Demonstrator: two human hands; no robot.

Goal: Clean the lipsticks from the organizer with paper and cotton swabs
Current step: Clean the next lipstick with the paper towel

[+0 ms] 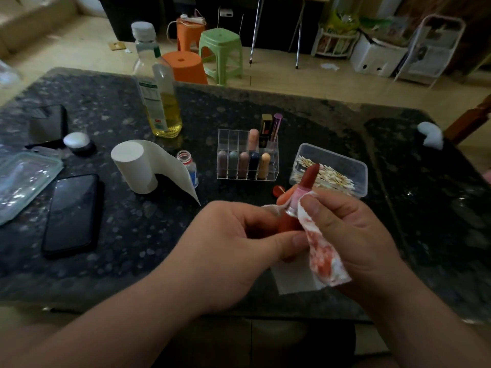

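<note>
Left hand (231,248) gripping lipstick (307,181) by lower barrel, fingers curling round it, red bullet pointing toward 1 o'clock. Right hand (353,235) pinching stained paper (322,261) against lipstick collar, thumb pressing on top. Both hands hovering over table (159,235) near front edge. Organizer (231,139) standing at 12 o'clock from hands, holding more lipsticks. Cotton swab box (342,162) sitting at 1 o'clock, paper roll (135,168) at 10 o'clock, phone (71,213) at 9 o'clock.

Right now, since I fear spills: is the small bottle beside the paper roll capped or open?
Open. The small bottle stands upright, its bare mouth showing, with no cap on it.
</note>
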